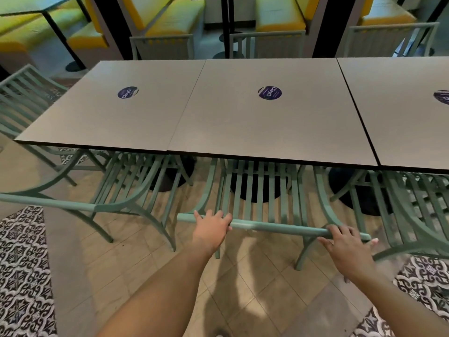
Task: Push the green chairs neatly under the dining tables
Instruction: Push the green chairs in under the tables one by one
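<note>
A green slatted chair (264, 190) stands in front of me with its seat partly under the middle grey table (267, 122). My left hand (211, 229) grips the left part of its top rail, fingers curled over it. On the rail's right end, my right hand (345, 244) holds on with fingers over the top. Another green chair (131, 186) stands to the left at the left table (102, 117), its seat partly under the edge. A third green chair (418, 205) stands at the right table (401, 113).
Several more green chairs stand along the far side of the tables (162, 47) and one at the left end (26, 93). Yellow booth seats (170, 18) lie beyond. Black round table bases (257, 188) sit under the tables. Patterned floor tiles (24, 276) flank the beige floor.
</note>
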Demonstrator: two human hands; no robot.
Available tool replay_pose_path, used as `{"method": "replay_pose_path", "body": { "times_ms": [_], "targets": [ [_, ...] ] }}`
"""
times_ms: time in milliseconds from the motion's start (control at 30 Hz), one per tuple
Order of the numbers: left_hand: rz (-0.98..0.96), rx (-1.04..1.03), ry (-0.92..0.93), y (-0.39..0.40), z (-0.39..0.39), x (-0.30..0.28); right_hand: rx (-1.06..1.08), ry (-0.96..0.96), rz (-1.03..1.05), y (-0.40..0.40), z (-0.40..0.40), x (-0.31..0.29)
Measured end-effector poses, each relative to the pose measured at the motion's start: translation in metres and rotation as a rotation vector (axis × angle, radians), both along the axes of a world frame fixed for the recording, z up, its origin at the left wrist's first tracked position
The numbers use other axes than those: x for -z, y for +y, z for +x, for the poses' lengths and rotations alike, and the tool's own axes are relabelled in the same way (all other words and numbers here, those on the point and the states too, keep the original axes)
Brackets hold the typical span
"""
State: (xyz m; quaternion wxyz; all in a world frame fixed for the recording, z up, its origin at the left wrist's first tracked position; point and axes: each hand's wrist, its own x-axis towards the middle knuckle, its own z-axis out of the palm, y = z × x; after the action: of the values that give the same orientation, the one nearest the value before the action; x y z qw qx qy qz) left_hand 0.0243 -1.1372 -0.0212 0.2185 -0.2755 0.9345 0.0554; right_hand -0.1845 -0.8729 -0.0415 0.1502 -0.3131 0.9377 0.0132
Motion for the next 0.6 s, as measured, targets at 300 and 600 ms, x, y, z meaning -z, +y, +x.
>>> {"method": "replay_pose_path", "body": {
  "times_ms": [300, 600],
  "targets": [
    [0.007, -0.001, 0.012, 0.0001, -0.0014, 0.0001, -0.005, 0.022, -0.007, 0.0024, -0.0034, 0.0046],
    [0.000, 0.013, 0.011, 0.0009, -0.0042, -0.0003, 0.002, 0.005, -0.002, 0.0029, -0.0085, 0.0046]
  ]
}}
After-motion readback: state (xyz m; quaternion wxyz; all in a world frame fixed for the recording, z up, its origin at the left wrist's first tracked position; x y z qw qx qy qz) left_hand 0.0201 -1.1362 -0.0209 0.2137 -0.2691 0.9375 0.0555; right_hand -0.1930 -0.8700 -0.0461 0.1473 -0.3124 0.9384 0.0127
